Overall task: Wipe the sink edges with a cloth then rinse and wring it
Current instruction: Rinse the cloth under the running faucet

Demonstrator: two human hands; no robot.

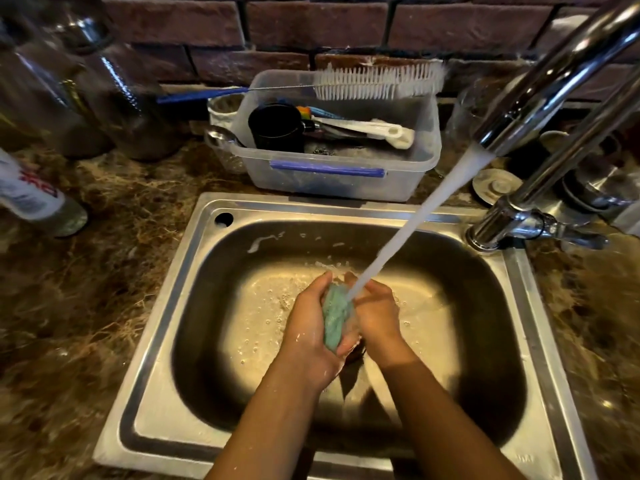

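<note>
Teal cloth [336, 317], bunched into a roll, at frame centre above the sink [166, 306] basin. We are grasping it with the fingers of the left hand [306, 329] and right hand [377, 315], one on each side. Its long axis is pointing up-frame, with the upper end in the water stream [415, 220], presumably for rinsing.

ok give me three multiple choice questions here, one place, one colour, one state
1. Where does the bottle brush lie? A) across the plastic tub's rim B) on the floor C) in a drawer
2. What colour is the cloth? A) red B) teal C) white
3. What is the tap doing? A) shut off B) running C) dripping slowly

1 A, its bristles span the tub's back rim; 2 B, teal shows between left hand and right hand; 3 B, a stream falls onto the cloth.
</note>
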